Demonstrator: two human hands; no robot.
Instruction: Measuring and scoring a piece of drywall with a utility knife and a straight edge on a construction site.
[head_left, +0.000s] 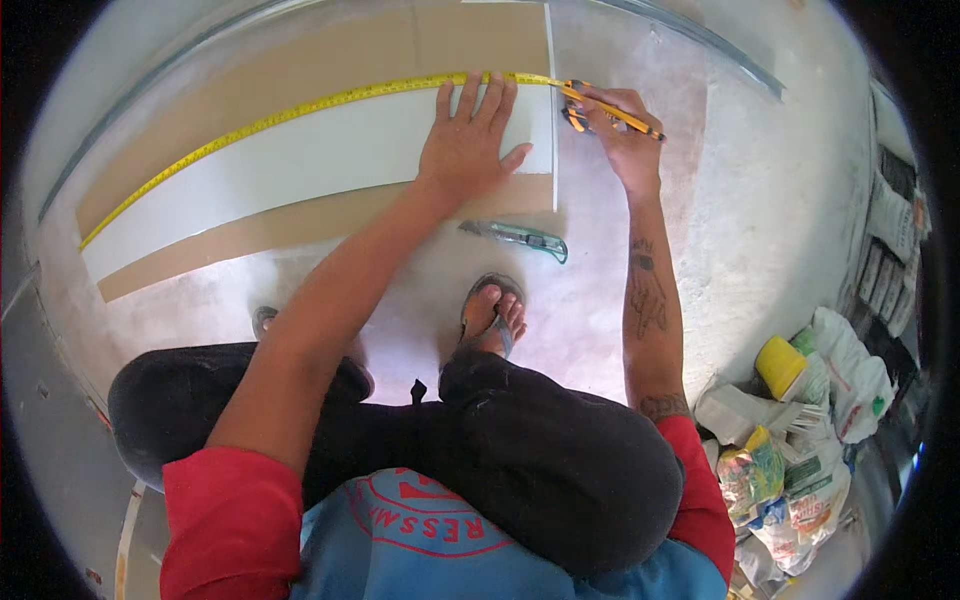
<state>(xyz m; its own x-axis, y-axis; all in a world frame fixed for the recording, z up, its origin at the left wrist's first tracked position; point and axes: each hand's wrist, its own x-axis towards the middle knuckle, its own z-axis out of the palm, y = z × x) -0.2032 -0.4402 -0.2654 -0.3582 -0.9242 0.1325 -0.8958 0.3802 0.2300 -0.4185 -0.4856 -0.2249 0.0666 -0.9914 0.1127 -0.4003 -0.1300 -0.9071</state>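
A yellow tape measure (300, 108) is drawn out along a long white strip (230, 178) that lies on a brown board (330, 45). My left hand (472, 130) lies flat on the strip near its right end, fingers spread, with the fingertips on the tape's blade. In my right hand (628, 135) is a yellow pencil (640, 126), its tip at the tape by the board's right edge. Partly hidden beneath that hand is the black and orange tape case (575, 118). A green utility knife (520, 238) rests on the floor just below the board.
Long metal channels (720, 50) lie beyond the board at the far right and far left. To my right is a heap of plastic bags (845, 370) with a yellow container (780, 367). My sandalled foot (493, 315) stands close to the knife.
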